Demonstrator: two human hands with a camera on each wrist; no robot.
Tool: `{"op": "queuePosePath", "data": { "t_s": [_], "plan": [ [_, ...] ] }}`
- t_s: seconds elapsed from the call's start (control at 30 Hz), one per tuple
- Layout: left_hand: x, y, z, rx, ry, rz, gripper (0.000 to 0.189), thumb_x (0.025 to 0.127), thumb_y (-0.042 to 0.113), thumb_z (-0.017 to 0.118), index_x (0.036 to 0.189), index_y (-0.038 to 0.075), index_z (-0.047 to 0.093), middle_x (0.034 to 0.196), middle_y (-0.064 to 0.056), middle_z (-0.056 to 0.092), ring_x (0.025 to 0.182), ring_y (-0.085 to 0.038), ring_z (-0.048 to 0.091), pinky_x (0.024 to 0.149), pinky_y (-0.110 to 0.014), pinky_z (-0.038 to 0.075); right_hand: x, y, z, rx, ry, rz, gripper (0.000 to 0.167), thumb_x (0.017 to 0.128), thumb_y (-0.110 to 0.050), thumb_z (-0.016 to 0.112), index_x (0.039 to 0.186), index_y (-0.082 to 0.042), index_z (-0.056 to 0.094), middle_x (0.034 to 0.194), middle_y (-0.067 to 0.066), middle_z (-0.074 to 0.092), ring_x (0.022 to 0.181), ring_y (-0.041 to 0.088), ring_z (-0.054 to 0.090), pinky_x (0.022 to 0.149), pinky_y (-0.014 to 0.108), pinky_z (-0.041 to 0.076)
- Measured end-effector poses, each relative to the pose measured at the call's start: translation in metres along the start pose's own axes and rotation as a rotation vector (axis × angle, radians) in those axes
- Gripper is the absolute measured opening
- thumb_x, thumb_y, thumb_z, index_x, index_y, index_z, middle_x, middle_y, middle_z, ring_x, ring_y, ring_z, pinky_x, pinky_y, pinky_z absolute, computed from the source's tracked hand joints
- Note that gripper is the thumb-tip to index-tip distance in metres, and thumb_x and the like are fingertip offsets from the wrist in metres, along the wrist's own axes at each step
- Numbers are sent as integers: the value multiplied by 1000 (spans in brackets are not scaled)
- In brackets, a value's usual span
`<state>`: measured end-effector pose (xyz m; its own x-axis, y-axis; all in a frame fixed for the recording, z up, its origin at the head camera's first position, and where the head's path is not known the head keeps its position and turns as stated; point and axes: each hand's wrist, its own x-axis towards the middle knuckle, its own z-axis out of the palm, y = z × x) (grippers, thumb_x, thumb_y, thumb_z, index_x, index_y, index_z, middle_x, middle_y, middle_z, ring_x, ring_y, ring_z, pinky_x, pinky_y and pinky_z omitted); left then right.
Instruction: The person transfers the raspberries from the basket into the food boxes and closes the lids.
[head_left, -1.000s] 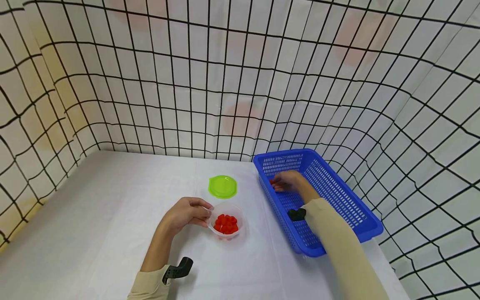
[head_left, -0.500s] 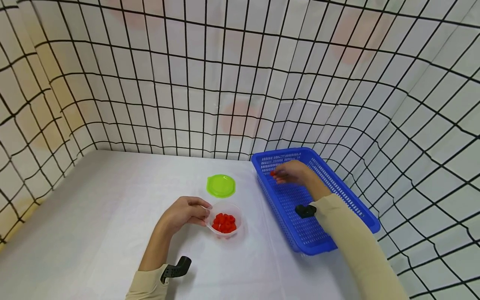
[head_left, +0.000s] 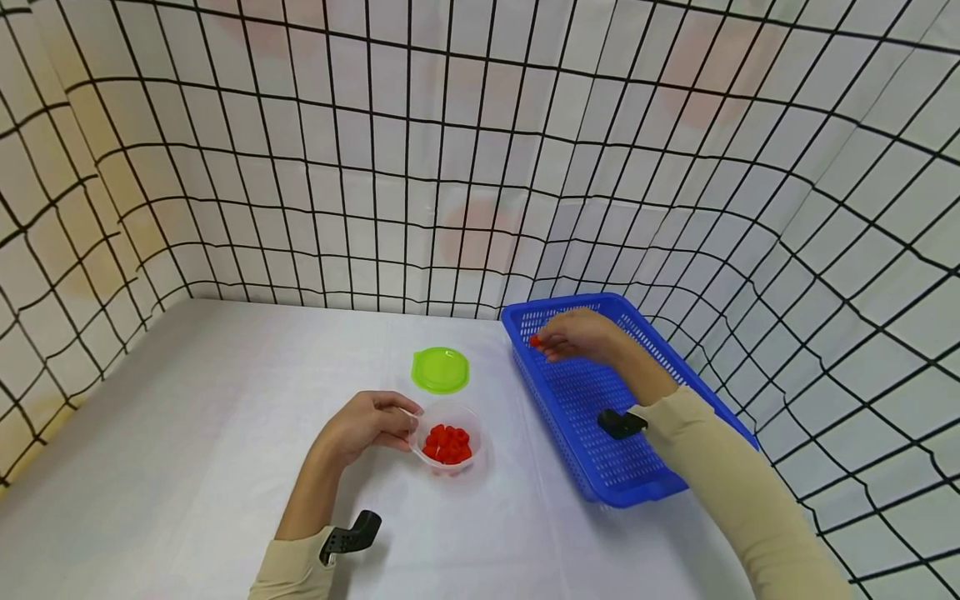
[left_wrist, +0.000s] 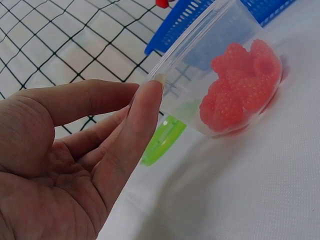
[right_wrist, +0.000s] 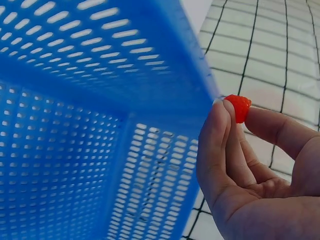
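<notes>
My left hand pinches the rim tab of a clear plastic bowl that stands on the white cloth. Several raspberries are piled at the bottom of the bowl. Over the far left part of the blue basket, my right hand pinches a single red raspberry between thumb and fingertips. In the right wrist view that raspberry is held up by the basket's rim, and no other fruit shows on the visible basket floor.
A green lid lies flat on the white table just behind the bowl. Black wire mesh backed with white cloth encloses the back and sides. The basket stands close to the right mesh.
My right hand has risen from inside the basket toward its far left rim, carrying the raspberry. My left hand and the bowl have stayed in place.
</notes>
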<state>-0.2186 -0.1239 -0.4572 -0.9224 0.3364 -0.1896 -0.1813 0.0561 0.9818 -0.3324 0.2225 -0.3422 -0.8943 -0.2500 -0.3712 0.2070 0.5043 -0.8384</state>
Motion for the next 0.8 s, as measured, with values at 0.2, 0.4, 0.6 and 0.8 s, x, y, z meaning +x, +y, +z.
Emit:
{"op": "queuePosePath", "data": {
  "t_s": [0.2, 0.4, 0.6, 0.8],
  "plan": [
    [0, 1, 0, -15, 0, -4, 34, 94, 6, 61, 123, -12, 62, 90, -10, 69, 69, -19, 67, 71, -32, 64, -13, -13, 9, -62, -51, -75, 29, 102, -14, 57, 118, 9, 66, 113, 23, 70, 97, 32, 71, 86, 36, 62],
    [0, 1, -1, -8, -7, 6, 35, 94, 6, 60, 123, -12, 61, 89, -10, 68, 70, -19, 67, 71, -32, 64, -21, -22, 27, -128, -86, -110, 24, 100, -13, 61, 112, 6, 69, 103, 18, 72, 84, 23, 71, 83, 35, 63],
    [0, 0, -2, -26, -19, 10, 36, 93, 3, 62, 124, -14, 60, 89, -9, 68, 70, -18, 68, 72, -33, 64, -22, -22, 52, -161, -161, -113, 23, 99, -14, 63, 110, 5, 72, 101, 17, 73, 82, 21, 71, 82, 34, 63],
    [0, 0, -1, -28, -21, 10, 35, 93, 3, 62, 123, -15, 60, 88, -9, 68, 70, -18, 68, 72, -33, 64, -22, -19, 76, -170, -208, -102, 22, 97, -16, 64, 108, 2, 73, 99, 15, 74, 82, 23, 71, 82, 36, 64]
  ]
}}
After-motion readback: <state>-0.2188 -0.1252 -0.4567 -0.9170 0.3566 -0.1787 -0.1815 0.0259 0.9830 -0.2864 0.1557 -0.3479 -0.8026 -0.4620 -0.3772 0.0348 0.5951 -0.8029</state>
